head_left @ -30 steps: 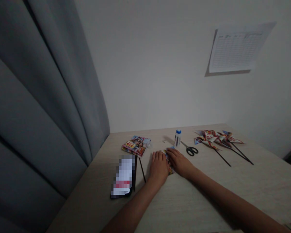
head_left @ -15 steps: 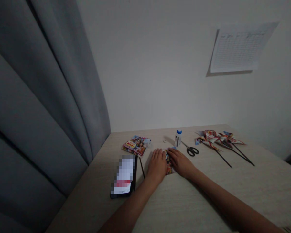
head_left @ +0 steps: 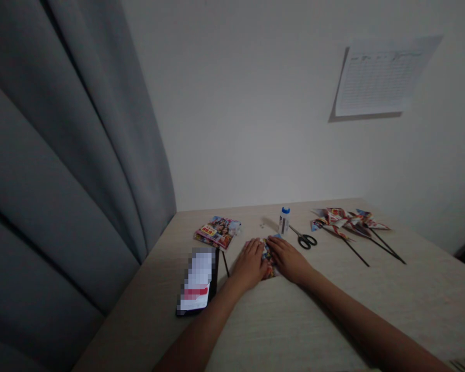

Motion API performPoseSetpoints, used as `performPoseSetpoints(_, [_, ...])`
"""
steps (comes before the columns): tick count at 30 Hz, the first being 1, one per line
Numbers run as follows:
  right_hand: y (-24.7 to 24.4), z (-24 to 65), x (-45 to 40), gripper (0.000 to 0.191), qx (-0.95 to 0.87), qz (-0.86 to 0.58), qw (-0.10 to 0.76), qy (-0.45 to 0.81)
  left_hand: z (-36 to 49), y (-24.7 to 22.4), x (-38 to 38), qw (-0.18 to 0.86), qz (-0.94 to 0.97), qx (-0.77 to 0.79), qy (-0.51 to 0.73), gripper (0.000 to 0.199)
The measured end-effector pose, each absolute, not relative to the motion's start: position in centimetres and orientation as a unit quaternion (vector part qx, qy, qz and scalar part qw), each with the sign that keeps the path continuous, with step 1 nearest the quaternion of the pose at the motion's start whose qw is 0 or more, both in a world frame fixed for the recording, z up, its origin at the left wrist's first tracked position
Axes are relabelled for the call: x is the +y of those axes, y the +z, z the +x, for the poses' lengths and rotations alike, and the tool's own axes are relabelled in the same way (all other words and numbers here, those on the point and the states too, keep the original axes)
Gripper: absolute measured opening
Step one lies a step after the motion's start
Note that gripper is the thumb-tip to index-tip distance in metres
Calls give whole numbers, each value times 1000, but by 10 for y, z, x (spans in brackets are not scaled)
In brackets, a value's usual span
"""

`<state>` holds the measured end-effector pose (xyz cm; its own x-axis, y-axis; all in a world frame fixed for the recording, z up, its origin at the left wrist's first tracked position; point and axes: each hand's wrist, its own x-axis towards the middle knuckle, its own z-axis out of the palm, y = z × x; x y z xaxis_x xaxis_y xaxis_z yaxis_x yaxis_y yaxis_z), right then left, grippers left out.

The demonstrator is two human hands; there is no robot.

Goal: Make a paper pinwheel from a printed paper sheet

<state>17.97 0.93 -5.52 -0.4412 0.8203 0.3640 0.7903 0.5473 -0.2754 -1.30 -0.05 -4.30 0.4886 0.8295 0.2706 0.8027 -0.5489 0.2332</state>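
A colourful printed sheet of paper lies on the table, partly covered by both hands. My left hand rests flat over its left side, fingers stretched out. On its right side lies my right hand, palm down with the fingers extended. A strip of the print shows between the two hands; its outer edges are hidden. Just beyond my right hand stand a white glue bottle with a blue cap and, lying beside it, black-handled scissors.
A stack of printed paper lies back left, with a phone in front of it and a dark stick alongside. Paper pinwheels on dark sticks lie at the right. A grey curtain hangs left; a lined sheet is on the wall.
My left hand has shifted slightly left, showing a little more of the printed paper. My right hand stays nearly in place.
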Motion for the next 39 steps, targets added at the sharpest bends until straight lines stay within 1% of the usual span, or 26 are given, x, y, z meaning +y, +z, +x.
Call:
performPoseSetpoints(5, [-55, 179, 9, 47, -844, -486, 224, 23, -20, -37, 14, 25, 863, 482, 150, 52])
performPoseSetpoints(11, [-59, 176, 8, 51, -850, -482, 215, -7, -1, -40, 3, 7, 847, 518, 122, 53])
performPoseSetpoints(17, [-56, 176, 3, 53, -860, -481, 169, -2, -4, -44, -4, 3, 847, 521, 107, 59])
performPoseSetpoints(24, [-55, 182, -10, 60, -863, -482, 148, -3, -22, -39, -9, 21, 853, 512, 99, 59])
performPoseSetpoints(30, [-55, 185, -17, 65, -850, -502, 159, 14, -24, -41, -13, 9, 835, 538, 120, 62])
performPoseSetpoints(36, [-45, 184, -12, 51, -838, -510, 193, 24, -19, -41, -13, -31, 807, 562, 176, 53])
performPoseSetpoints(39, [-45, 182, -8, 50, -843, -492, 216, 10, -11, -38, -14, -43, 816, 543, 192, 48])
